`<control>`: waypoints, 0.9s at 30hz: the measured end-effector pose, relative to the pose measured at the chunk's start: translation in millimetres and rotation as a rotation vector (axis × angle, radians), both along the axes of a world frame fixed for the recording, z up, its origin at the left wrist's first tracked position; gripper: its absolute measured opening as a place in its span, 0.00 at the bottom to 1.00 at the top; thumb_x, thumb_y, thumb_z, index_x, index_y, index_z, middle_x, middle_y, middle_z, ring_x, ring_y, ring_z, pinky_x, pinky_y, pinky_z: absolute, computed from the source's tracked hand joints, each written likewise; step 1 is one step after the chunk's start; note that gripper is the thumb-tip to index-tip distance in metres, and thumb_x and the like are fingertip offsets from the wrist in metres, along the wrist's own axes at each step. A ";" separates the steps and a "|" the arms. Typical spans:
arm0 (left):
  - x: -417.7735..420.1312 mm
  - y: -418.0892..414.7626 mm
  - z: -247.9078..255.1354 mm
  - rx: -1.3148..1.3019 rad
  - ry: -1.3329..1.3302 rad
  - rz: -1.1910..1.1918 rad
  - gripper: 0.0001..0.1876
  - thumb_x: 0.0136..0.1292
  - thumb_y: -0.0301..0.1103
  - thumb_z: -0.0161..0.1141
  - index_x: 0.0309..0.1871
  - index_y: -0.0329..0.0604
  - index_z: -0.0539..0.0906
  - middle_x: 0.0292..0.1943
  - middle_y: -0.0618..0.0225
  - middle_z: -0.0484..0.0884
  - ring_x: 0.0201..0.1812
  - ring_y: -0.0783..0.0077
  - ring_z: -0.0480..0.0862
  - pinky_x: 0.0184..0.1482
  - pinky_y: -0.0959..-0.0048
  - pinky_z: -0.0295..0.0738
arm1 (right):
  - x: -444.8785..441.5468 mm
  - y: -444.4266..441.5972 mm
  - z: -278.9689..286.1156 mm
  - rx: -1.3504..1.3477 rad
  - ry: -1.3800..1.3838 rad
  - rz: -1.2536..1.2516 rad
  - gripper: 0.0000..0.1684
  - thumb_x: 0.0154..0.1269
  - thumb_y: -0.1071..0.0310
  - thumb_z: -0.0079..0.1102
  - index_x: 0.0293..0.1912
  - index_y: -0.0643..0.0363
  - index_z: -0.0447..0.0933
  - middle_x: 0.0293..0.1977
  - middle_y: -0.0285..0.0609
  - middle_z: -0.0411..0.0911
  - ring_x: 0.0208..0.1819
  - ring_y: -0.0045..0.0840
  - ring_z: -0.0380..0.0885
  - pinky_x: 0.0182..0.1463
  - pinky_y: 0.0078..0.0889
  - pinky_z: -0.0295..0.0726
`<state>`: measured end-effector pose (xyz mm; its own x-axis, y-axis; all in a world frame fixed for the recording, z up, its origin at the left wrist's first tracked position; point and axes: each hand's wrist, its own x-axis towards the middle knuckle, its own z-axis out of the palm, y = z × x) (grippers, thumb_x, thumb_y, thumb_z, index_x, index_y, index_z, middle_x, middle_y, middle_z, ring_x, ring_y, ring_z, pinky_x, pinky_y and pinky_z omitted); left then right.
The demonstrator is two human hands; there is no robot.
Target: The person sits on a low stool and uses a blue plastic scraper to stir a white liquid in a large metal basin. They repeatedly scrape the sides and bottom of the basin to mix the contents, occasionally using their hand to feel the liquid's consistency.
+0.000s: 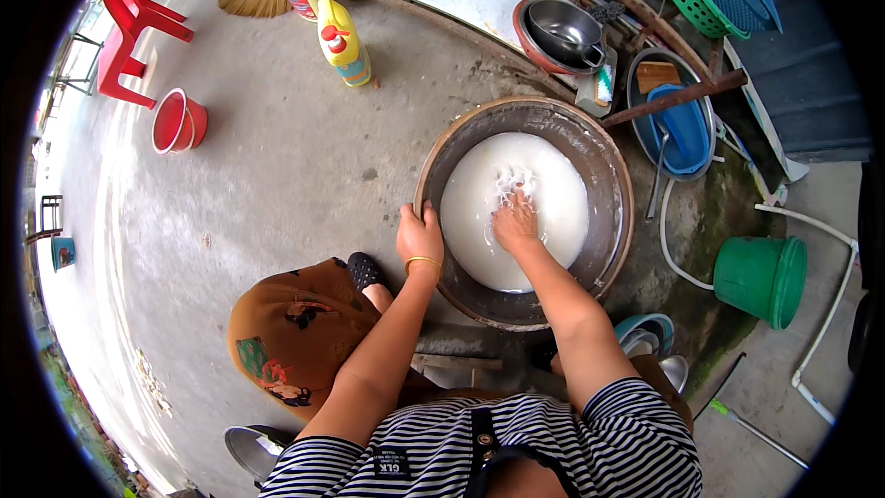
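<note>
A large round brown basin point(612, 152) stands on the concrete floor before me, holding white, milky liquid point(477, 187). My left hand point(420, 235), with a gold-coloured bangle at the wrist, grips the basin's left rim, thumb and fingers over the edge. Inside the basin, my right hand point(515, 221) is partly in the liquid near its middle; the fingertips are hidden beneath the surface. White ripples or froth show just beyond those fingers. Pale residue coats parts of the basin's inner wall.
Yellow bottles point(346, 48) and a red bucket point(181, 123) stand on the floor. Metal bowls point(563, 31) lie beyond the basin. At right are a blue tray point(681, 124) in a metal basin, a green bucket point(757, 280) and a white hose point(665, 235). A rusty metal bar point(677, 98) juts out nearby.
</note>
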<state>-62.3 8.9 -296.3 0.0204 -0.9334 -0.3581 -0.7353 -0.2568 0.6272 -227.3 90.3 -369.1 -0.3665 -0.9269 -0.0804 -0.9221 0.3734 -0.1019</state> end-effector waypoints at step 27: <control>42.6 -53.3 50.6 0.271 0.973 0.259 0.28 0.67 0.44 0.50 0.68 0.45 0.65 0.61 0.62 0.73 0.65 0.63 0.68 0.65 0.63 0.60 | 157.2 10.5 43.4 -0.056 -0.773 -0.135 0.35 0.69 0.69 0.43 0.67 0.76 0.43 0.70 0.65 0.45 0.72 0.48 0.47 0.73 0.39 0.52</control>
<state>-19.7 -44.5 -245.7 -0.2008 -0.8277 -0.5240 0.1545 -0.5550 0.8174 -70.0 100.8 -325.7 -0.3351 -0.8886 -0.3132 -0.5294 0.4525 -0.7176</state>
